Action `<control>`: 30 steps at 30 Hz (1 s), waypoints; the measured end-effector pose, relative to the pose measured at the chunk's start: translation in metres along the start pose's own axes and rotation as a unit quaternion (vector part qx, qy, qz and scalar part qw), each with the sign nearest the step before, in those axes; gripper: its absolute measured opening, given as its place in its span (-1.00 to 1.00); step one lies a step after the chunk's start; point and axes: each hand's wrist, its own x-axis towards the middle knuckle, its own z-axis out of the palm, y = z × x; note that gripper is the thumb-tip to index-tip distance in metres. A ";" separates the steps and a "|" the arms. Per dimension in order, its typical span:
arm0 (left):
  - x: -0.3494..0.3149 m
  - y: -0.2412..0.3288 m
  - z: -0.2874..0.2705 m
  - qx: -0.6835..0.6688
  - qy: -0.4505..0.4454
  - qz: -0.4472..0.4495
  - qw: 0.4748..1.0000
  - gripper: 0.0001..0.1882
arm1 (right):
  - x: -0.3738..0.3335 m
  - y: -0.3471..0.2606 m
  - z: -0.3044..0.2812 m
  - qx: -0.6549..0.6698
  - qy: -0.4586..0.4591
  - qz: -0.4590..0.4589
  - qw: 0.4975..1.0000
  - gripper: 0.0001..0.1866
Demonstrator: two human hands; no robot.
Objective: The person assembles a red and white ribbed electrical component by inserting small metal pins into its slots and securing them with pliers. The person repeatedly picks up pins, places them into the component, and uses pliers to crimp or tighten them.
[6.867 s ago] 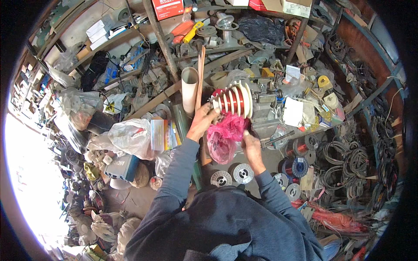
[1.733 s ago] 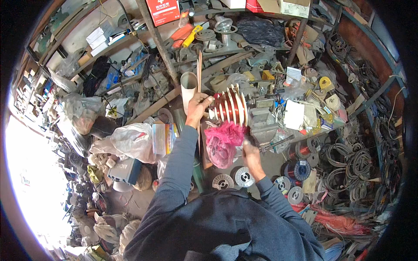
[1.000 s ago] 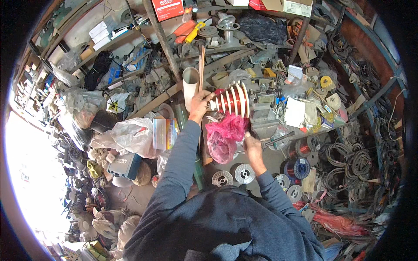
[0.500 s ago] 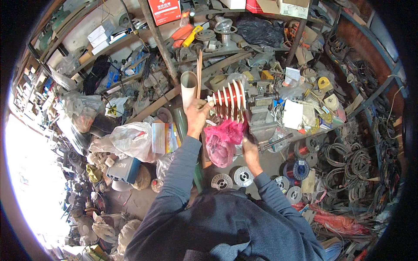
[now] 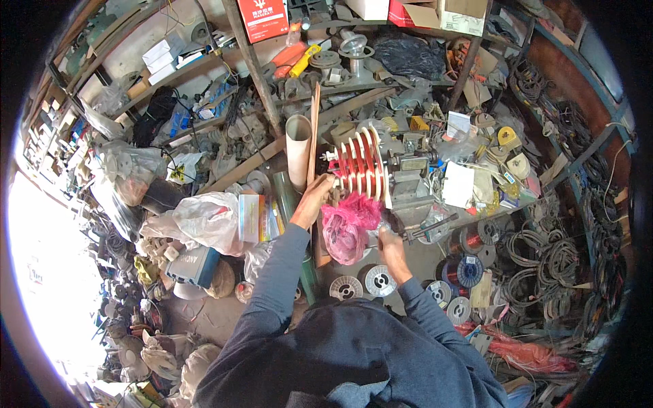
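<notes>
A stepped winding former (image 5: 360, 163) with pale discs and reddish copper wire between them stands in front of me, mounted on a winding machine (image 5: 416, 163). My left hand (image 5: 315, 198) is at its lower left edge, fingers pressed together; what they pinch is too small to make out. Below the former hangs a pink plastic bag (image 5: 345, 234), between my two hands. My right hand (image 5: 392, 249) is closed beside the bag's right side, and what it grips is hidden behind the fingers.
A cardboard tube (image 5: 298, 149) and a wooden strip (image 5: 313, 129) stand left of the former. Wire spools (image 5: 379, 280) rest on the floor below. Cable coils (image 5: 544, 262) hang at right. A blue case (image 5: 193, 264) and plastic bags (image 5: 207, 214) crowd the left. Cluttered shelves line the back.
My left hand has moved down along the former's left edge. The former has turned, with its discs at a different tilt. My right hand has shifted slightly down.
</notes>
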 end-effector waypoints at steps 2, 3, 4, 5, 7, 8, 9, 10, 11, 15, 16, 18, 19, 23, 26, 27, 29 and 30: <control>-0.008 0.006 0.000 0.038 -0.070 0.081 0.994 -0.71 | 0.007 0.002 -0.001 0.050 0.004 -0.183 0.982 -0.46; -0.004 0.008 0.004 0.119 -0.007 0.123 0.985 -0.76 | 0.009 0.004 -0.002 0.075 -0.011 -0.203 0.976 -0.49; 0.003 0.015 0.002 0.147 0.004 0.109 0.983 -0.75 | 0.011 0.005 -0.001 0.056 -0.010 -0.157 0.986 -0.48; 0.006 0.018 0.002 0.197 0.051 0.085 0.975 -0.73 | 0.011 0.007 0.000 0.048 -0.004 -0.149 0.988 -0.47; 0.021 0.026 0.003 0.220 0.144 0.112 0.958 -0.67 | 0.010 0.009 0.003 -0.011 0.001 -0.086 0.996 -0.44; 0.030 0.029 0.003 0.197 0.197 0.121 0.953 -0.64 | 0.008 0.010 0.004 -0.006 -0.001 0.027 1.000 -0.41; 0.038 0.031 0.002 0.225 0.211 0.181 0.934 -0.58 | 0.006 0.009 0.004 0.026 0.001 -0.013 1.000 -0.43; 0.042 0.030 0.003 0.189 0.206 0.199 0.939 -0.64 | 0.004 0.008 0.004 0.037 0.013 0.030 0.999 -0.43; 0.050 0.032 -0.001 0.167 0.173 0.160 0.957 -0.68 | 0.004 0.005 0.003 0.039 0.008 -0.061 0.997 -0.44; 0.052 0.021 -0.005 0.146 0.079 0.060 0.984 -0.74 | 0.006 -0.003 -0.003 0.064 -0.011 -0.173 0.983 -0.43; 0.045 0.014 -0.004 0.112 0.077 0.027 0.990 -0.74 | 0.007 -0.002 -0.005 0.069 -0.014 -0.195 0.978 -0.39; 0.029 0.005 -0.001 0.086 0.063 -0.009 0.994 -0.68 | 0.003 0.003 -0.005 -0.040 -0.001 -0.074 0.996 -0.39; 0.019 0.002 -0.001 0.040 0.043 -0.008 0.998 -0.69 | 0.002 0.007 -0.003 -0.015 0.005 0.020 1.000 -0.38; -0.006 0.010 -0.004 -0.013 -0.043 -0.010 0.999 -0.63 | 0.004 0.015 -0.003 0.026 0.005 -0.096 0.995 -0.44; 0.004 0.023 0.003 0.135 0.011 0.065 0.989 -0.71 | 0.008 0.013 -0.002 0.035 0.003 -0.187 0.982 -0.45; 0.011 0.026 0.006 0.184 0.079 0.111 0.974 -0.70 | 0.008 0.011 -0.001 -0.004 0.028 -0.238 0.971 -0.46; 0.026 0.029 0.010 0.239 0.205 0.115 0.942 -0.62 | 0.003 0.010 -0.002 -0.135 0.026 -0.177 0.975 -0.48; 0.036 0.030 0.009 0.203 0.247 0.094 0.943 -0.58 | -0.002 0.011 -0.003 -0.045 0.018 0.031 0.998 -0.40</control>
